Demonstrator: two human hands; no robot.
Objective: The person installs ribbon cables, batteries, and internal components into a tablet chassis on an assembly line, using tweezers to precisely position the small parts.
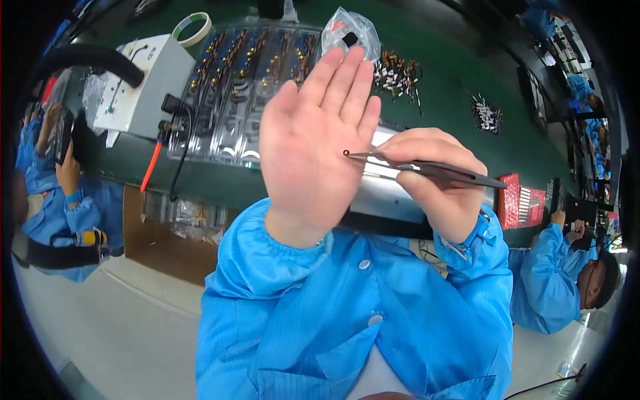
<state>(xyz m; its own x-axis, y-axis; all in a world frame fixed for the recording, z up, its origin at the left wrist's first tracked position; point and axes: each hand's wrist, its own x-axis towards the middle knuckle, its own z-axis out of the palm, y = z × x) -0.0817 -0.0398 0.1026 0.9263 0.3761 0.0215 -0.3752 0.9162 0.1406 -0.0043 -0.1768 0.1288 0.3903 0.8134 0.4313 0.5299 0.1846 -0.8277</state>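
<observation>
R hand, centre-right of frame, grip clenched round dark tweezers; shaft runs out to the right, tips point left. Tiny dark ring-shaped part pinched at tweezer tips, sitting right at the palm of L hand; touching palm or just off it, can't tell. L hand at frame centre, grip released: flat, fingers together & pointing up, palm facing the tweezers, holding nothing. Both wrists in blue smock sleeves coming up from lower edge; blue front w/ snap buttons fills lower centre.

Behind hands, long metal block at near edge of green surface, mostly hidden by hands. Upper centre: clear plastic tray w/ rows of small brass-tipped parts in compartments. Left of tray, white box w/ black & orange cables off its lower right side. Roll of tape above box, upper left. Clear plastic bag at top centre, just above L fingertips. Right of bag, loose heap of small metal parts; second, smaller heap further right, well apart. Red pack at right, near tweezer end.

Far left edge: another person in blue, seated at surface. Lower right: another person in blue smock, hands up on surface edge.
</observation>
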